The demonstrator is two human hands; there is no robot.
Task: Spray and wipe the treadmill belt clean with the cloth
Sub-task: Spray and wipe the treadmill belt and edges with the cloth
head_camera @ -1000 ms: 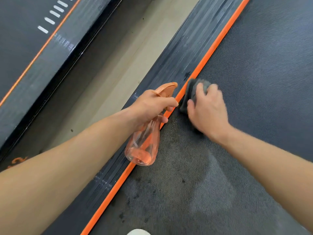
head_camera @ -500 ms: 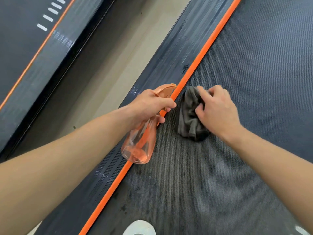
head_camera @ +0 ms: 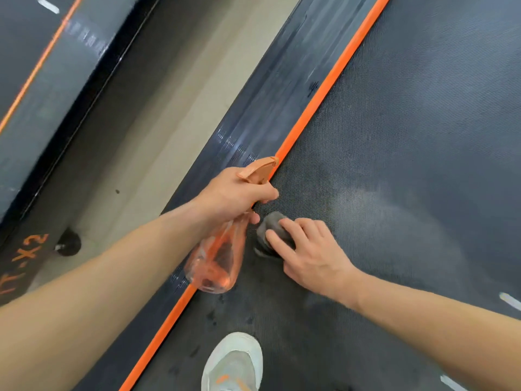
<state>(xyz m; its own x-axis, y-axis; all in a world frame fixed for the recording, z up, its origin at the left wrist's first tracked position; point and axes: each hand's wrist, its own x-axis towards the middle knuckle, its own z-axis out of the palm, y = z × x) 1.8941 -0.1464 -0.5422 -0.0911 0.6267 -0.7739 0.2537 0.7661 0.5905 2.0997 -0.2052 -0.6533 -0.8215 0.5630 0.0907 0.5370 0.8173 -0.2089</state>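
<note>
Nearest the viewer, a pale shoe with orange marks is standing on the dark, textured belt, close to its left edge, with a few dark wet spots on the belt just ahead of it. Two bare forearms are reaching forward from the bottom corners. The left hand is gripping the neck of a clear orange bottle, fingers curled round it below the trigger; the body of the bottle is hanging down and back toward the viewer over the orange stripe, and its nozzle is pointing forward along that stripe. Just to the right, the right hand is lying palm down with its fingers fairly straight and spread, pressing a small grey cloth flat onto the belt. The cloth is sitting under the fingertips, just beside the left hand's knuckles and near the stripe. A paler, hazy patch is showing on the belt beyond the right hand, and wide open belt is stretching away ahead and to the right. Left of the stripe a ribbed side rail is running, then a strip of pale floor, then a second treadmill at the far left.
</note>
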